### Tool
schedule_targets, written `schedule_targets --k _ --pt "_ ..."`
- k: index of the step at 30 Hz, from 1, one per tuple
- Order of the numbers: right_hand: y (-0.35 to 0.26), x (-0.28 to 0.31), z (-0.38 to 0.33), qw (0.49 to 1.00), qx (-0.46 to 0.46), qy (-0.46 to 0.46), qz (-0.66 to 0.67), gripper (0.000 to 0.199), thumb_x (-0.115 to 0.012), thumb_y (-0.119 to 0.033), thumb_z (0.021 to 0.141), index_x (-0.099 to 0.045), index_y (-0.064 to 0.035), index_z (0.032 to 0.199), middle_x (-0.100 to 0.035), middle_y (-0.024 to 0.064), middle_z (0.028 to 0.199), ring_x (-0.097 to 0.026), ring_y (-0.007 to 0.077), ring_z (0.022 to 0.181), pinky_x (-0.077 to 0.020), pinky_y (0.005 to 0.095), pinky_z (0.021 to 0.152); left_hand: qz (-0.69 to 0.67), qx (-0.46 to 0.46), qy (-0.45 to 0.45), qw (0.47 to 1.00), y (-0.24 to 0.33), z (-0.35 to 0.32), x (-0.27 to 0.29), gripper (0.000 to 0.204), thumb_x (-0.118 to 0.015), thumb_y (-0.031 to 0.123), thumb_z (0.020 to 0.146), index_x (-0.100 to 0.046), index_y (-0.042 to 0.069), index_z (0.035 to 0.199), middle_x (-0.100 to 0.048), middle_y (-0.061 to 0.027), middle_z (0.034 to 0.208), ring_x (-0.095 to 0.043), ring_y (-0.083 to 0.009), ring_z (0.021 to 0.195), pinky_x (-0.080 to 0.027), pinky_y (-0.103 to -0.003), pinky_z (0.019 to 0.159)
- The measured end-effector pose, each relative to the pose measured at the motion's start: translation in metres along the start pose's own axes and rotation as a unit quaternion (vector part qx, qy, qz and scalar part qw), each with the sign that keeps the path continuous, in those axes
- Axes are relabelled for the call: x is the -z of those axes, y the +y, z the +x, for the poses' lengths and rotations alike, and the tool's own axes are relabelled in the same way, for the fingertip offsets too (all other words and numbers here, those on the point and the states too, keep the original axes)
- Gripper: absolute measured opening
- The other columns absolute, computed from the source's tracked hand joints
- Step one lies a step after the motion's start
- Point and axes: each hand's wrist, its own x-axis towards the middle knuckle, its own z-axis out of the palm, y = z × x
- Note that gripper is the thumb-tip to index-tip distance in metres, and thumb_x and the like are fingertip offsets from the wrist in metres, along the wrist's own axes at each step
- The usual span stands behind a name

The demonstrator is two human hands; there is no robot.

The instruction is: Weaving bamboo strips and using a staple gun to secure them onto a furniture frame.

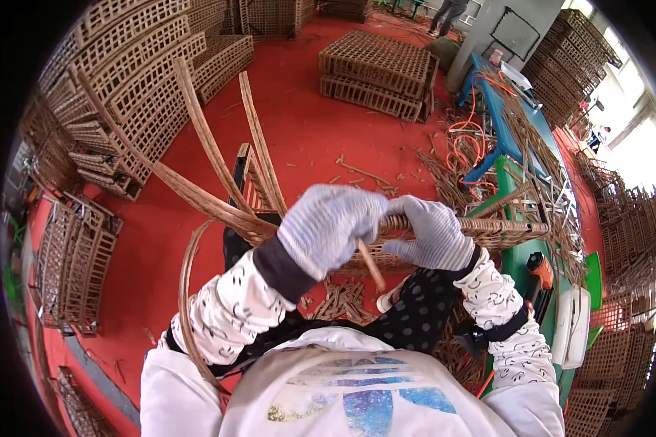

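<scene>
A brown woven basket (510, 231) lies across my lap, its wrapped rim running left to right. My left hand (332, 226), in a striped grey glove, is closed on a brown weaving strip (372, 268), whose short end hangs below the fingers. Several long strips (211, 146) fan out to the upper left from beside that hand, and one loops down over my left forearm. My right hand (434, 237), gloved the same way, curls over the rim with its fingers closed on it. The fingertips of both hands nearly meet at the rim; what lies under them is hidden.
Cut strip pieces (342, 300) litter the red floor (291, 116) below me. At right, an orange-and-black tool (539, 273) rests on a green bench (514, 266). Beyond stands a blue table (503, 109) with an orange hose (459, 138). Stacked woven panels (375, 62) surround the area.
</scene>
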Motion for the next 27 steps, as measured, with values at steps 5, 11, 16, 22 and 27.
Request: schedule_targets --k 5,11,16,22,27 --pt "-0.008 -0.024 -0.02 0.978 0.006 0.205 -0.039 0.042 -0.075 -0.029 0.063 -0.054 -0.0067 0.091 -0.058 0.0085 0.076 -0.058 0.0286 0.067 -0.0453 0.04 0.068 -0.327 0.285 0.143 0.89 -0.026 0.071 -0.006 0.032 -0.051 0.018 0.084 -0.037 0.014 0.055 -0.049 -0.0053 0.059 -0.027 -0.0056 0.033 -0.02 -0.021 0.03" --pt "-0.016 -0.039 -0.018 0.965 -0.014 0.256 -0.056 0.04 -0.074 -0.031 0.064 -0.053 -0.0093 0.09 -0.057 0.0076 0.08 -0.057 0.0267 0.071 -0.0435 0.0401 0.071 -0.372 0.337 0.19 0.844 -0.077 0.099 -0.01 0.029 -0.047 0.015 0.084 -0.038 0.014 0.056 -0.051 -0.0057 0.061 -0.029 -0.0051 0.034 -0.021 -0.021 0.03" --pt "-0.025 -0.041 -0.011 0.965 -0.054 0.224 -0.127 0.039 -0.071 -0.034 0.067 -0.053 -0.0138 0.095 -0.055 0.0069 0.084 -0.056 0.0267 0.076 -0.0419 0.0427 0.079 -0.419 0.31 0.212 0.827 -0.09 0.097 -0.006 0.027 -0.045 0.015 0.086 -0.038 0.013 0.059 -0.051 -0.0059 0.063 -0.031 -0.0045 0.035 -0.023 -0.021 0.029" --pt "-0.024 -0.039 -0.005 0.966 -0.034 0.187 -0.175 0.024 -0.065 -0.024 0.069 -0.057 -0.0125 0.089 -0.047 0.0063 0.074 -0.053 0.0249 0.071 -0.0409 0.0418 0.076 -0.439 0.26 0.192 0.838 -0.093 0.099 -0.002 0.029 -0.047 0.019 0.086 -0.039 0.015 0.059 -0.05 -0.0054 0.059 -0.033 -0.0065 0.035 -0.024 -0.022 0.03" --pt "-0.035 -0.029 0.002 0.939 -0.023 0.112 -0.324 0.009 -0.05 -0.019 0.076 -0.055 -0.0134 0.082 -0.049 0.0049 0.072 -0.054 0.0202 0.06 -0.037 0.04 0.06 -0.41 0.276 0.17 0.853 -0.105 0.106 0.004 0.03 -0.051 0.027 0.085 -0.043 0.017 0.057 -0.05 -0.0027 0.055 -0.032 -0.0075 0.033 -0.022 -0.021 0.029"
